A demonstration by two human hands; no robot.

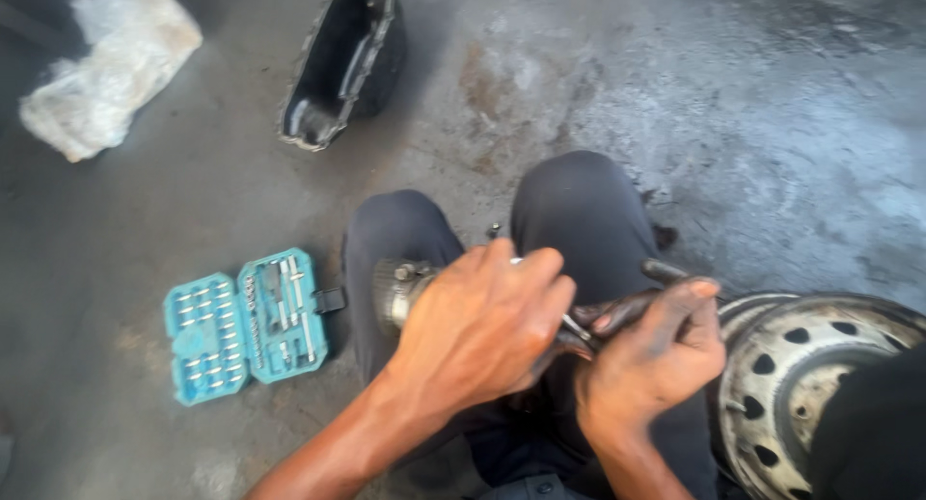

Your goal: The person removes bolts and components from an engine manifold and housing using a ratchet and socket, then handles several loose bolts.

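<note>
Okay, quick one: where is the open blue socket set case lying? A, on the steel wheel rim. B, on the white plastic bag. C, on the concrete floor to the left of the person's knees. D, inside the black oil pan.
C: the open blue socket set case lies flat on the concrete floor, left of the knees, apart from the black pan.

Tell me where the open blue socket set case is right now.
In the head view, the blue socket set case lies open on the concrete floor at lower left, beside the person's left knee and below the black oil pan.
</note>
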